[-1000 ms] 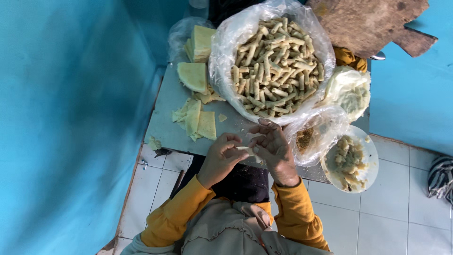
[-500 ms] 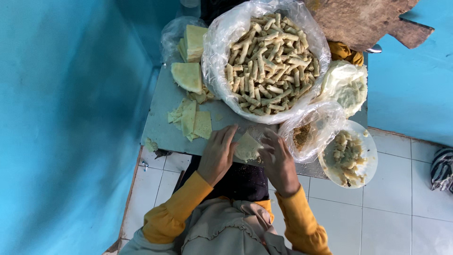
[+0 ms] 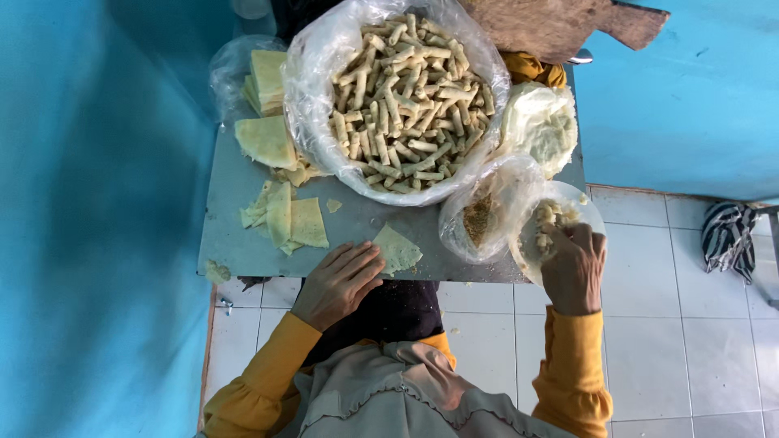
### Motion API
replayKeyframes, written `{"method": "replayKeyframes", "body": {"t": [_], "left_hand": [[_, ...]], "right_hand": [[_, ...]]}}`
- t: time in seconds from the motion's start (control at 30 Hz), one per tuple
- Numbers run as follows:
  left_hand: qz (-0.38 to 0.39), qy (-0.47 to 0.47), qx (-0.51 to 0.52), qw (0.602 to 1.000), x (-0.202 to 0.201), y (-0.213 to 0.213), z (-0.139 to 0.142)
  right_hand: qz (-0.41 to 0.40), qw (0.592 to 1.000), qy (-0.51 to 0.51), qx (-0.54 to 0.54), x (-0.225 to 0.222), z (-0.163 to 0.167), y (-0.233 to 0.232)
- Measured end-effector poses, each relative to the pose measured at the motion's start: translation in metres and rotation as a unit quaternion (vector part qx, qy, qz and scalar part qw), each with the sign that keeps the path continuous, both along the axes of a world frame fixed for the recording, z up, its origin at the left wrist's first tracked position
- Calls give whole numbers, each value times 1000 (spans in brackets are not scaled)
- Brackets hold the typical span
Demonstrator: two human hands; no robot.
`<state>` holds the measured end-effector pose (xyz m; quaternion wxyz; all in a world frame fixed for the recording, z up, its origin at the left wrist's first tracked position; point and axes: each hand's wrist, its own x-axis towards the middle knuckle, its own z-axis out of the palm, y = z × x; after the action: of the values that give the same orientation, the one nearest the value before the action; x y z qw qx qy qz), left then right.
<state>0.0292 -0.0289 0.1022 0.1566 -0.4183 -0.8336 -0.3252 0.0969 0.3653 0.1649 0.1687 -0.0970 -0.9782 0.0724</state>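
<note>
My left hand (image 3: 338,283) lies flat, fingers apart, on the near edge of a grey board (image 3: 235,203), its fingertips on a pale triangular wrapper sheet (image 3: 397,248). My right hand (image 3: 574,268) reaches into a white bowl (image 3: 591,212) of pale crumbly filling (image 3: 545,221) at the right, fingers curled down into it; whether it grips any filling is hidden. Both sleeves are yellow.
A big plastic-lined basin (image 3: 315,130) of rolled sticks (image 3: 410,89) fills the board's far side. Cut wrappers (image 3: 288,217) and a wrapper stack (image 3: 266,77) lie left. Two bags (image 3: 483,212) (image 3: 540,123) sit right, a wooden board (image 3: 560,24) behind. Blue walls, white tiled floor.
Both hands were together on a wrapper at the board's edge. Now the right hand has moved right into the filling bowl while the left stays pressing the flat wrapper.
</note>
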Motion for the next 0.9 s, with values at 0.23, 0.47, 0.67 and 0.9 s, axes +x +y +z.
{"method": "replayKeyframes", "body": {"t": [0.23,0.47,0.67,0.9], "left_hand": [[2,-15,-2,1000,3,3,3],[7,-21,8,1000,-1,6,-3],[5,-9,14,1000,-1,6,-9],[-3,19,23,1000,-4,-8,-4]], "right_hand": [[-8,996,-74,43,-23,-17,26],[1,1000,-27,-6,-29,-47,29],[67,997,20,-24,-26,-34,28],[184,963,111,-165,-37,4,-65]]}}
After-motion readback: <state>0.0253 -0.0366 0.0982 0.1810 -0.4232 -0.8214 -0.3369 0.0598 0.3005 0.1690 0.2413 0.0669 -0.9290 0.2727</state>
